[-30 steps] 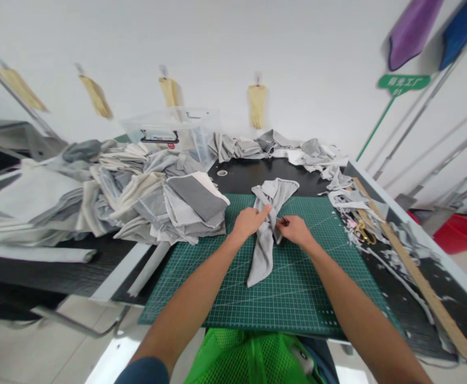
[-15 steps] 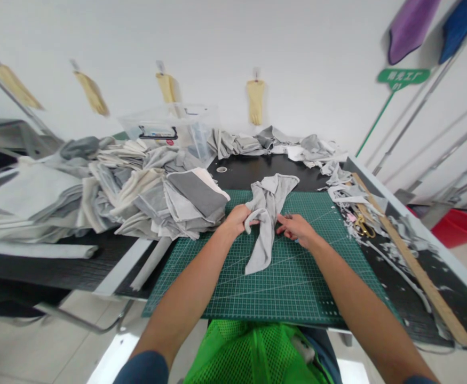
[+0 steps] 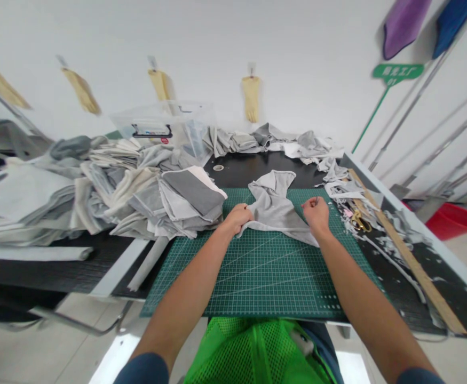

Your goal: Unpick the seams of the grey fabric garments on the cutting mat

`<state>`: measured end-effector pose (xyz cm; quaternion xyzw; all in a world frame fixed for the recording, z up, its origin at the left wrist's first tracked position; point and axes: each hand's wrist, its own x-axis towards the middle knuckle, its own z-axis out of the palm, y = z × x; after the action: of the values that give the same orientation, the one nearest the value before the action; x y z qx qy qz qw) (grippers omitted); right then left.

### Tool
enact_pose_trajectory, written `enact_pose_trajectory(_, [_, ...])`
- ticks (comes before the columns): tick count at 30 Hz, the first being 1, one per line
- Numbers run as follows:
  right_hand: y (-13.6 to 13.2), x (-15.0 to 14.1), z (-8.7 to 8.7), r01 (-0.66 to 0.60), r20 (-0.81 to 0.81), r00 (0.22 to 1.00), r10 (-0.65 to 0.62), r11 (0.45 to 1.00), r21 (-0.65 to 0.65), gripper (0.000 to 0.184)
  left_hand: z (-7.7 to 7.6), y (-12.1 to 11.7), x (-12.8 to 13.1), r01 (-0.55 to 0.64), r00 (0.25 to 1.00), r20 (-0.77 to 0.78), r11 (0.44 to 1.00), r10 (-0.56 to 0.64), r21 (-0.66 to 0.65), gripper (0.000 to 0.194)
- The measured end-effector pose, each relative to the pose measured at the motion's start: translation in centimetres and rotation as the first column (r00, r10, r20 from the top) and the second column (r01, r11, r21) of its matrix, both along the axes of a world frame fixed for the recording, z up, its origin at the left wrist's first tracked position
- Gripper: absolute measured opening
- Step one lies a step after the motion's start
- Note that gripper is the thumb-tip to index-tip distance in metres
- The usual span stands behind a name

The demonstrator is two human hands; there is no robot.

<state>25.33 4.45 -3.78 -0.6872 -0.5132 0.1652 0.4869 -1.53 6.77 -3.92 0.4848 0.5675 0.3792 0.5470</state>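
Note:
A crumpled light grey cloth [image 3: 275, 205] lies on the green cutting mat [image 3: 257, 282], its far corner rumpled up and its lower right corner stretched out to the right. My left hand [image 3: 239, 217] is closed on the left part of this cloth. Just beyond the cloth's right side, my right hand [image 3: 316, 213] is raised a little with the fingers curled together. A small dark tip shows at its fingers, but what it belongs to is hidden. I cannot tell whether the right hand touches the cloth's corner below it.
A big pile of grey and white cloths [image 3: 189, 200] borders the mat on the left, with a clear plastic box [image 3: 165, 125] behind. More cloths [image 3: 265, 140] line the back edge. On the right are gold-handled scissors [image 3: 360, 221], a long wooden ruler [image 3: 409, 256] and white scraps [image 3: 393, 250].
My right hand has moved right and away from the middle of the cloth. The cloth's hanging end, pointing towards me before, now stretches to the right. My left hand still grips it.

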Motion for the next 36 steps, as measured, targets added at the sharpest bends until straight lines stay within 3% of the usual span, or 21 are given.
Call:
enact_pose_trajectory(2, [-0.2,-0.6,0.0,-0.025,0.073,0.997,0.023,0.999,0.023,0.023,0.1,-0.1,0.0,0.032,0.997,-0.062,0.999,-0.034,-0.036,0.030])
enact_pose_trajectory(4, [-0.5,-1.7,0.1,-0.202,0.170,0.965,0.201,0.979,-0.014,0.021,0.2,-0.2,0.0,0.078,0.989,-0.120,0.995,-0.084,-0.060,0.033])
enact_pose_trajectory(7, [-1.1,-3.1,0.5,-0.447,0.293,0.830,0.474,0.880,-0.158,0.021,0.5,0.0,-0.3,0.090,0.986,-0.141,0.995,-0.094,-0.032,0.028])
enact_pose_trajectory(9, [-1.4,-3.4,0.9,-0.437,0.354,0.794,0.494,0.869,-0.232,0.021,0.6,0.2,-0.7,0.058,0.991,-0.122,0.998,-0.057,-0.002,0.022])
enact_pose_trajectory(11, [-1.7,-3.3,1.4,-0.345,0.409,0.814,0.413,0.909,-0.232,0.022,0.6,0.3,-0.9,0.045,0.994,-0.098,0.999,-0.044,0.011,0.021])
enact_pose_trajectory(13, [-1.9,-3.2,1.7,-0.275,0.422,0.846,0.325,0.945,-0.176,0.020,0.8,0.2,-0.9,0.083,0.997,0.007,0.997,-0.083,0.007,0.023])
enact_pose_trajectory(15, [-2.1,-3.4,1.9,-0.311,0.369,0.868,0.332,0.943,-0.117,0.024,1.1,0.0,-0.6,0.136,0.973,0.187,0.991,-0.135,0.011,0.030])
enact_pose_trajectory(17, [-2.4,-3.9,1.8,-0.427,0.296,0.852,0.432,0.900,-0.086,0.036,1.6,-0.3,-0.4,0.175,0.917,0.356,0.984,-0.177,0.037,0.041])
enact_pose_trajectory(20, [-2.5,-4.8,1.3,-0.523,0.274,0.800,0.534,0.844,-0.118,0.050,2.4,-1.0,-0.3,0.234,0.846,0.469,0.967,-0.254,0.101,0.062])
enact_pose_trajectory(23, [-2.1,-5.0,0.7,-0.445,0.355,0.795,0.492,0.871,-0.208,0.033,2.8,-1.4,-0.4,0.325,0.810,0.464,0.933,-0.359,0.155,0.081])
enact_pose_trajectory(26, [-1.5,-4.0,0.4,-0.261,0.371,0.870,0.326,0.941,-0.214,0.022,2.4,-1.3,-0.5,0.399,0.823,0.379,0.905,-0.423,0.145,0.091])
enact_pose_trajectory(28, [-1.2,-2.9,0.4,-0.111,0.327,0.932,0.157,0.982,-0.156,0.022,1.7,-0.9,-0.6,0.353,0.892,0.278,0.933,-0.358,0.069,0.089])
enact_pose_trajectory(31, [-0.8,-1.3,0.3,0.029,0.276,0.961,-0.007,0.997,-0.076,0.017,0.7,-0.3,-0.8,0.171,0.984,0.061,0.984,-0.168,-0.053,0.077])
enact_pose_trajectory(33, [-0.7,-0.9,0.2,0.052,0.263,0.964,-0.043,0.998,-0.029,0.021,0.5,0.1,-1.0,0.111,0.993,-0.020,0.992,-0.112,-0.065,0.070])
enact_pose_trajectory(36, [-1.0,-1.6,0.3,-0.029,0.273,0.962,0.008,0.997,0.073,0.029,1.0,0.1,-1.1,0.140,0.990,0.020,0.990,-0.141,0.030,0.062])
